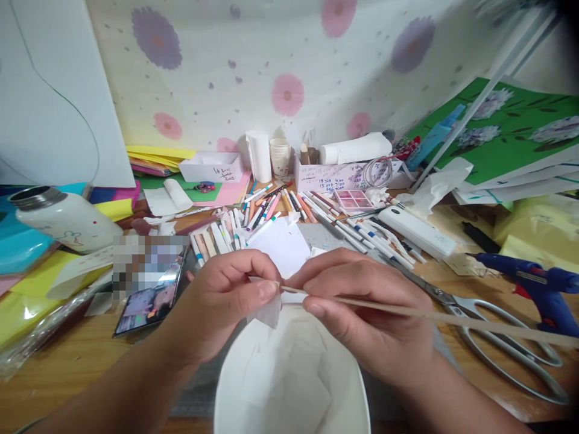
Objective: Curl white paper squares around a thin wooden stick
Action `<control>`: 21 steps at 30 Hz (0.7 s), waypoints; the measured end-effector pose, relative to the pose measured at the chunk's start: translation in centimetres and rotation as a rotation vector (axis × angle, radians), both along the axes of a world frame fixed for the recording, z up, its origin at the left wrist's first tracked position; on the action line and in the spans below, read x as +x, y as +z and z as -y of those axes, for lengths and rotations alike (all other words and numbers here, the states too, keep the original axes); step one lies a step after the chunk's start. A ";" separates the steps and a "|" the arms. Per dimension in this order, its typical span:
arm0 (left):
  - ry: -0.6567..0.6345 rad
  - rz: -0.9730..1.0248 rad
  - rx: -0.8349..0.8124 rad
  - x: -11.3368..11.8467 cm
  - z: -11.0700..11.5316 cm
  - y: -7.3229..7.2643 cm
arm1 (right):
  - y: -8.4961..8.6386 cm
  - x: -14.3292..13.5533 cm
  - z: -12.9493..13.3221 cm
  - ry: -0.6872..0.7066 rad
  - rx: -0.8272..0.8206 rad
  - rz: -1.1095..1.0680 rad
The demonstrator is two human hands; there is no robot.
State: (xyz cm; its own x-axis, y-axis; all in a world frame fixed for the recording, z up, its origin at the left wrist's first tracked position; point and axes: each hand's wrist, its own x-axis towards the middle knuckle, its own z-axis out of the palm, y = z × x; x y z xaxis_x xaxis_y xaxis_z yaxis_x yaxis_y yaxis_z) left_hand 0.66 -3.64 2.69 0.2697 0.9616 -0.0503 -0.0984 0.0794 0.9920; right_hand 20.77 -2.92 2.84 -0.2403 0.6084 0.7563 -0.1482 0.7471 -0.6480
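My left hand (239,289) pinches a small piece of thin whitish paper (266,312), which hangs below its thumb. My right hand (371,307) is closed on a long thin wooden stick (434,313). The stick's tip meets the paper at my left fingertips, and its other end runs off to the right edge. Both hands are close together above the far rim of a white bowl-like container (221,386) with pale sheets inside. Behind the hands lies a white sheet of paper (283,241).
Many markers (325,211) spread behind the hands. Scissors (497,337) and a blue glue gun (534,280) lie right, near a white device (416,232). Left are a phone (151,301) and a bottle (67,217). Paper cups (279,158) stand at the back.
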 end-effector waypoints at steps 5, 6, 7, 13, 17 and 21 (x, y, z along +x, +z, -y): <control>-0.008 0.006 -0.001 0.0 0.0 0.0 | 0.0 -0.1 0.0 0.004 0.010 0.016; -0.010 0.008 0.000 0.0 0.0 -0.1 | 0.1 -0.1 0.0 0.004 0.010 0.021; -0.009 0.009 0.003 0.0 0.0 -0.1 | 0.1 0.0 0.0 0.003 0.009 0.027; -0.017 0.017 0.016 -0.1 0.0 -0.2 | 0.1 0.1 -0.1 -0.005 0.023 0.034; -0.012 0.009 0.019 -0.2 0.1 -0.2 | 0.2 0.1 -0.1 -0.012 0.021 0.038; -0.014 -0.006 0.023 -0.2 0.0 -0.3 | 0.2 0.1 -0.1 -0.019 0.037 0.047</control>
State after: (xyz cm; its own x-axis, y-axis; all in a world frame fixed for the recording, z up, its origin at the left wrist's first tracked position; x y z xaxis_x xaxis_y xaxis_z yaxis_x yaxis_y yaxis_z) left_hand 0.42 -3.65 2.41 0.2826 0.9588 -0.0292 -0.0920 0.0574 0.9941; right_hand 20.82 -2.87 3.03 -0.2652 0.5848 0.7666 -0.1038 0.7732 -0.6257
